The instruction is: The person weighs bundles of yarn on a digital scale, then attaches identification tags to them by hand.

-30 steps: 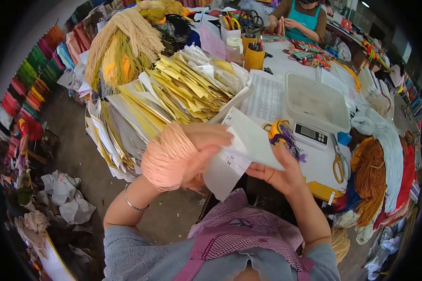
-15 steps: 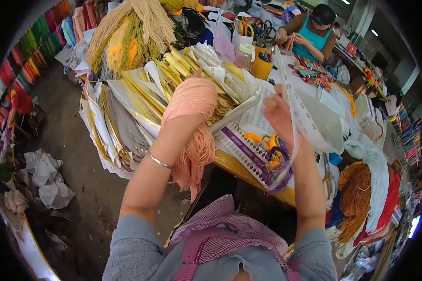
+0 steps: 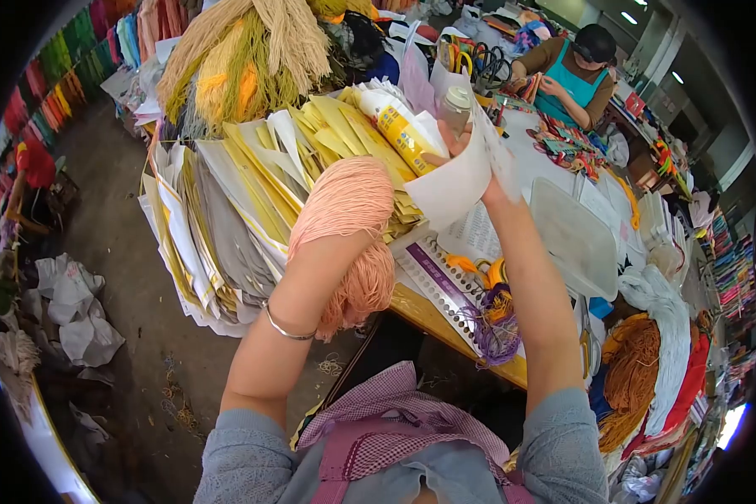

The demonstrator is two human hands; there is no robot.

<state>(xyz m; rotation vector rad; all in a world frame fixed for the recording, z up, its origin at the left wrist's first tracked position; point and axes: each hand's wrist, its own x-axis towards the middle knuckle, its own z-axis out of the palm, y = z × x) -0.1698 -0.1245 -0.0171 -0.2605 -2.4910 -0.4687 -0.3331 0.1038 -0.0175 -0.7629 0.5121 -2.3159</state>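
A thick skein of peach yarn [image 3: 344, 197] is draped over my left hand [image 3: 353, 245], its loose strands hanging beside the wrist. The yarn hides the fingers of that hand, which is at the near edge of a stack of yellow and white papers [image 3: 336, 134]. My right hand [image 3: 489, 181] grips a white paper strip [image 3: 454, 191], which curls in front of the palm. Some fingertips show above the strip, close to a yellow-and-white printed packet [image 3: 401, 134] on the stack.
A clear jar [image 3: 454, 107] stands behind my right hand. On the table lie a punched thread card [image 3: 441, 281], tangled purple thread [image 3: 497, 328] and a translucent tray [image 3: 571, 239]. Brown yarn [image 3: 634, 361] hangs at the right. Across the table, a person [image 3: 571, 80] handles colourful threads.
My right hand has moved up and left towards the stack with the paper strip, which now curls instead of hanging long. The peach skein stays over my left hand, slightly lower.
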